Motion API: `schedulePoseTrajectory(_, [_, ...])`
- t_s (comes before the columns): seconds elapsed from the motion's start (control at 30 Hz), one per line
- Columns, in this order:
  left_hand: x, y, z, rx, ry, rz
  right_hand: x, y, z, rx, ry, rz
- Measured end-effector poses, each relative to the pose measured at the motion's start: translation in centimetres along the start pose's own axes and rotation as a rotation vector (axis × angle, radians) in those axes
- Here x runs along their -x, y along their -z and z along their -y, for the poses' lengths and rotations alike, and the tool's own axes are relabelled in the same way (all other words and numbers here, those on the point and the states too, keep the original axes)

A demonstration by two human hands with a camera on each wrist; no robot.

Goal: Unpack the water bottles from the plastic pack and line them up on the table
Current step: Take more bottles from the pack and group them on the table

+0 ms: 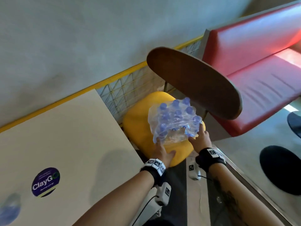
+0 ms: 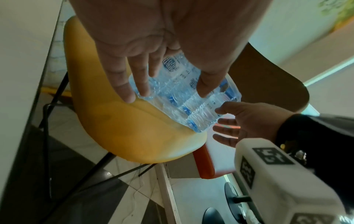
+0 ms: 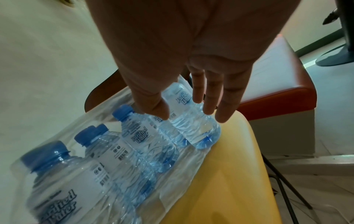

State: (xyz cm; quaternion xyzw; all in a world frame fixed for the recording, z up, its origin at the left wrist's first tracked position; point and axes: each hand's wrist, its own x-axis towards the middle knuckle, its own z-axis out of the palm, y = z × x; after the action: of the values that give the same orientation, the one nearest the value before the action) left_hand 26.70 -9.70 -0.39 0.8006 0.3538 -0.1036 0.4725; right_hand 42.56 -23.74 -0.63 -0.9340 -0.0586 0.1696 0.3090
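Note:
A shrink-wrapped pack of small water bottles (image 1: pixel 175 120) with blue caps lies tilted on a yellow chair seat (image 1: pixel 138 128). My left hand (image 1: pixel 164 146) reaches its near left corner, straight spread fingers (image 2: pixel 141 84) lying against the plastic wrap (image 2: pixel 182 98). At the pack's right side is my right hand (image 1: pixel 197 134), fingers extended. In the right wrist view its thumb and fingers (image 3: pixel 208 103) straddle the end bottle (image 3: pixel 193 125) without curling round it. The cream table (image 1: pixel 57 136) stands to the left.
The chair's brown backrest (image 1: pixel 195 85) rises just behind the pack. A red bench (image 1: pixel 260 70) sits to the right, a yellow wire railing (image 1: pixel 123 90) behind the chair. The table carries a round blue sticker (image 1: pixel 45 181). A dark round base (image 1: pixel 280 170) lies on the floor at right.

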Motion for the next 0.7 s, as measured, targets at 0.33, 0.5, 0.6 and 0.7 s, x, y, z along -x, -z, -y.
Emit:
schedulePoseTrajectory(0.33, [-5.6, 0.4, -3.4, 0.152, 0.33, -0.159, -2.6, -0.6, 1.2, -0.036, -0.108, -0.012])
schedulePoseTrajectory(0.5, [-6.6, 1.3, -4.1, 0.155, 0.402, -0.146, -2.4, -0.2, 0.6, 0.074, -0.045, 0.014])
schedulePoseTrajectory(0.6, [-5.5, 1.5, -3.1, 0.051, 0.298, -0.105, -1.2, 0.2, -0.1, 0.154, 0.066, 0.039])
schedulePoseTrajectory(0.7, [-3.1, 2.5, -2.2, 0.041, 0.054, -0.032, 1.1, 0.9, -0.8, 0.136, 0.15, 0.074])
